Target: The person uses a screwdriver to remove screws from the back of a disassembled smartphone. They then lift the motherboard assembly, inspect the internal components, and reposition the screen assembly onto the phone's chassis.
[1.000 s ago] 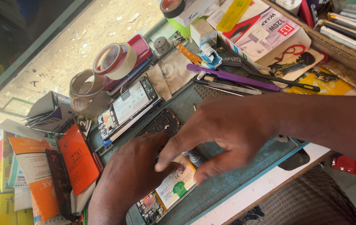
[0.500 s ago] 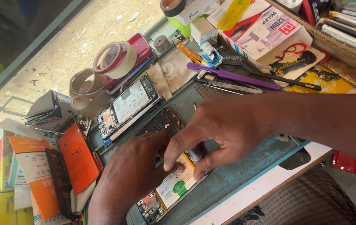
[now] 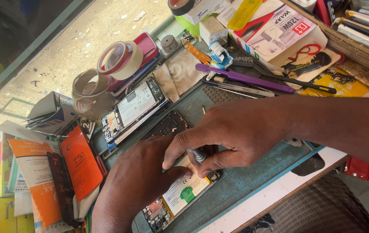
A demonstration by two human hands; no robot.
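Note:
An opened phone (image 3: 180, 193) with its battery and circuit board showing lies on a teal work mat (image 3: 253, 181). My left hand (image 3: 137, 181) rests on the phone's upper part and holds it down, fingers closed against it. My right hand (image 3: 232, 133) reaches in from the right and pinches a small metal-handled screwdriver (image 3: 198, 154) between thumb and fingers, tip down on the phone near the battery's top edge. The phone's upper half is hidden under both hands.
A second opened phone (image 3: 133, 108) lies just behind on the mat. Tape rolls (image 3: 117, 58) sit at the back left, orange packets (image 3: 78, 162) at the left. A purple tool (image 3: 245, 78), tweezers (image 3: 240, 88) and boxes (image 3: 275, 30) crowd the back right.
My right hand has shifted slightly and its fingers have closed tighter around the screwdriver over the phone. My left hand has stayed pressed on the phone.

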